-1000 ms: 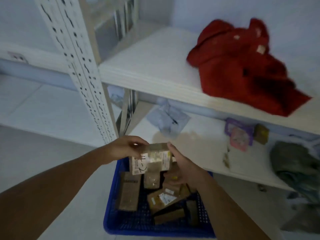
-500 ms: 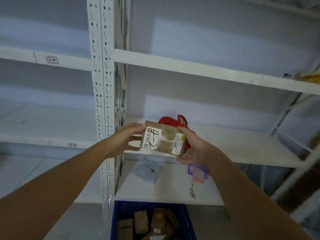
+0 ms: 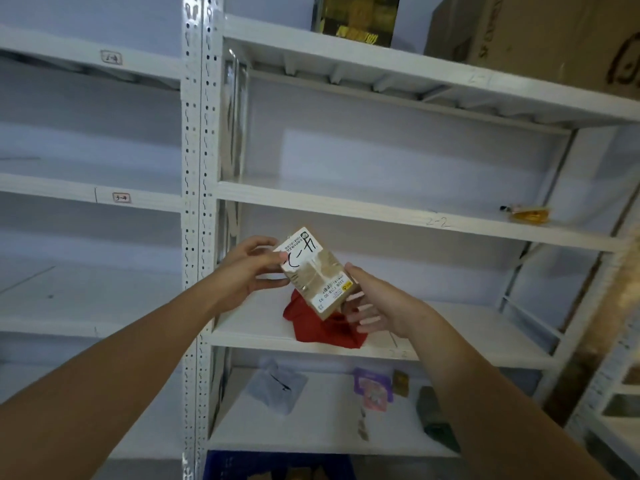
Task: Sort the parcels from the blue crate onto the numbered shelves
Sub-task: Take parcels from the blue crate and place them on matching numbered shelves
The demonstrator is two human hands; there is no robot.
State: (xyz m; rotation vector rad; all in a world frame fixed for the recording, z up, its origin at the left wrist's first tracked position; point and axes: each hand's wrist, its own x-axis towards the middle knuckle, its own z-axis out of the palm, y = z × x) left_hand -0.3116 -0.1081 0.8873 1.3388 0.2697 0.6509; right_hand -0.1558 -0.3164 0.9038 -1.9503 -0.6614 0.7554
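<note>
Left grip (image 3: 250, 271) and right grip (image 3: 377, 306) clasp the parcel (image 3: 316, 271) I've raised from the blue crate (image 3: 235, 463), ready for shelving.

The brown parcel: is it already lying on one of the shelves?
No, the left hand and the right hand hold the brown parcel in the air, before the shelves.

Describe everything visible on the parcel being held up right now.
The parcel is a small brown cardboard box with a white label bearing black handwriting at its upper end and a printed white label with a yellow mark at its lower end. It is tilted, held in the air before the shelves: the left hand pinches its upper-left end, the right hand grips its lower-right end.
</note>
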